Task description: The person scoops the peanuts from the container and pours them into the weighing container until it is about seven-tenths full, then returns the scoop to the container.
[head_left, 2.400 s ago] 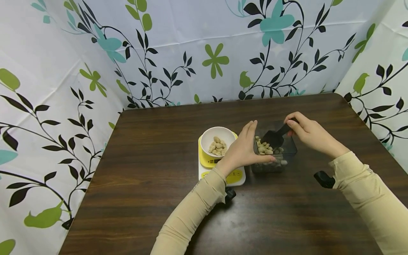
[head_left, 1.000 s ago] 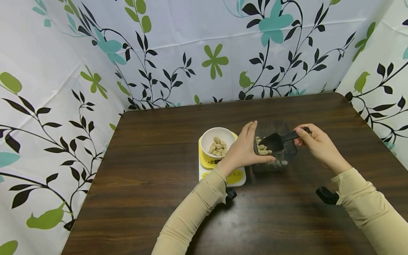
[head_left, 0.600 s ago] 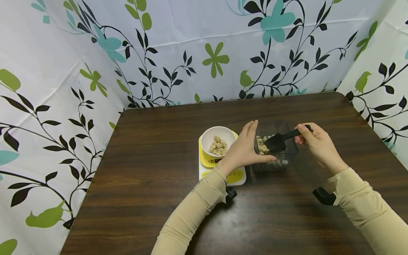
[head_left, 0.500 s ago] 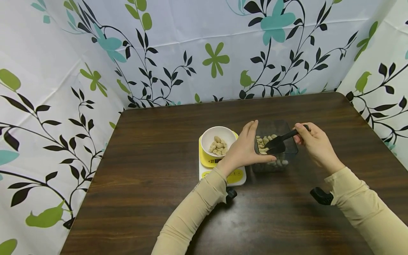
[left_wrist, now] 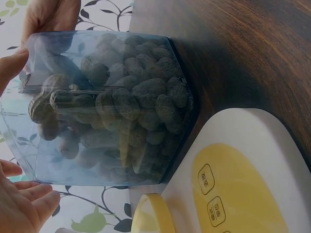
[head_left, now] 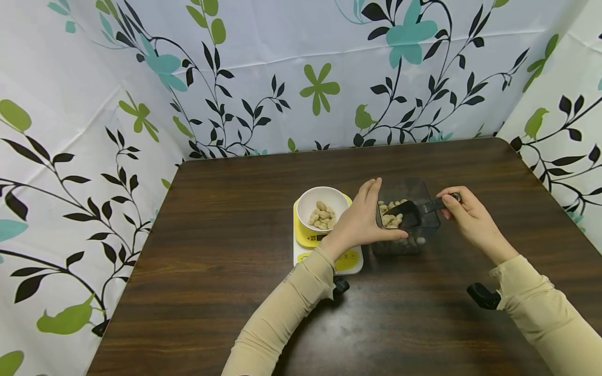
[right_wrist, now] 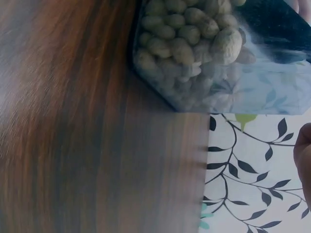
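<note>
Well, our right hand pinches the scoop, and our left hand rests, fingers straight, against the box. The nuts sit in the box by the scoop. We should slide it low, lift it level.

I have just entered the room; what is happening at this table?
A person's right hand holds a black scoop that reaches into a clear container of peanuts; whether it carries any is hard to tell. The left hand rests against the container. Nearby, a white bowl with some peanuts sits on a yellow-and-white scale.
</note>
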`<state>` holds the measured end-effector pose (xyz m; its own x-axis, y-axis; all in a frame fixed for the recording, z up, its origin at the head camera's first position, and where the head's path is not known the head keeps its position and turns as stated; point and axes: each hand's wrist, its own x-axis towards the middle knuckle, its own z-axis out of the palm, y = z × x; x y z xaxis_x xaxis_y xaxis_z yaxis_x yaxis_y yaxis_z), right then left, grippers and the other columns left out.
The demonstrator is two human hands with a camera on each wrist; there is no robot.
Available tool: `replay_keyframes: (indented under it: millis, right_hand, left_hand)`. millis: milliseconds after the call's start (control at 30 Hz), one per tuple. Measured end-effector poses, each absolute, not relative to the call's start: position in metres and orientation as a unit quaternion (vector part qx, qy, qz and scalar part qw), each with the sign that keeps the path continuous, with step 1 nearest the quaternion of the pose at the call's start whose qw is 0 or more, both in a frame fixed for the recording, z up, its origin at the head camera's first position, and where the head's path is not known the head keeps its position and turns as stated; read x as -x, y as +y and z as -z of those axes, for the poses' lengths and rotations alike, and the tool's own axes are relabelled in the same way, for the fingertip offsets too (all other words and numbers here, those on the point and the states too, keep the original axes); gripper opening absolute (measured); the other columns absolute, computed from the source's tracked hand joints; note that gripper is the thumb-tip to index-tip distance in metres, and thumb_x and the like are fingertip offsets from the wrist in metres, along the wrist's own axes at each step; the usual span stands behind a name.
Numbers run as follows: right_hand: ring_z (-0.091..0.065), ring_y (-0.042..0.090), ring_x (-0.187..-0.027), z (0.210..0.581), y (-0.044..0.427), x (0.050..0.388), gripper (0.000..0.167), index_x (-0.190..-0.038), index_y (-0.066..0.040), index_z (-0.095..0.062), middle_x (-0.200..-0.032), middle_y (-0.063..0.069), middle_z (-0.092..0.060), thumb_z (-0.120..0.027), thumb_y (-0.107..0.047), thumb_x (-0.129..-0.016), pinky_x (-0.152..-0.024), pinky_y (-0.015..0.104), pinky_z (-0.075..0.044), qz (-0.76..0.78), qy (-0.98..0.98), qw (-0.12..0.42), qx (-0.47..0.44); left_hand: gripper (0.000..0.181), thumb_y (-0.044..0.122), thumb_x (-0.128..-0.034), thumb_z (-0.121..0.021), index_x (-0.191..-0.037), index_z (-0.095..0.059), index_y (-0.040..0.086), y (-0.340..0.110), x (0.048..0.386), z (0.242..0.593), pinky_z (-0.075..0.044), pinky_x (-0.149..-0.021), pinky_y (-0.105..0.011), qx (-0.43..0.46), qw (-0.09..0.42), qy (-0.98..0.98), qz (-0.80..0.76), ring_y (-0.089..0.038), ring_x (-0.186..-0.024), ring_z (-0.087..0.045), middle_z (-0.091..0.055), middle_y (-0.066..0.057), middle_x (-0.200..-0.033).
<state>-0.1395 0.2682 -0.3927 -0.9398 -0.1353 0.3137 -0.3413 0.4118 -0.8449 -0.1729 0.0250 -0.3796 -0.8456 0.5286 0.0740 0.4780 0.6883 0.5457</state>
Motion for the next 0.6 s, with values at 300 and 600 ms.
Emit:
replay_keyframes:
  millis: [300,600]
  right_hand:
    - [-0.043,0.006,-0.068,0.3931,0.2652,0.1353,0.016,-0.107,-0.013,-0.049,-0.076,-0.008,-0.044,-0.036,-0.009,-0.1,-0.063,0.019,-0.035,-0.552,-0.811,0.108,-0.163]
    - [-0.04,0.008,-0.066,0.3899,0.2629,0.1348,0.013,-0.104,-0.013,-0.048,-0.073,-0.007,-0.044,-0.038,-0.019,-0.101,-0.06,0.022,-0.032,-0.601,-0.788,0.072,-0.111]
  left_hand:
    - [0.118,0.067,-0.0668,-0.069,-0.152,-0.002,0.019,0.0251,0.1738,0.3797,-0.043,-0.102,-0.035,-0.274,0.039,0.918,-0.283,-0.02,-0.139,-0.031,-0.015,-0.006,-0.156]
    - [0.117,0.065,-0.0686,-0.068,-0.152,0.0,0.02,0.0254,0.1724,0.3798,-0.042,-0.103,-0.037,-0.277,0.043,0.917,-0.285,-0.021,-0.14,-0.029,-0.013,-0.007,-0.156]
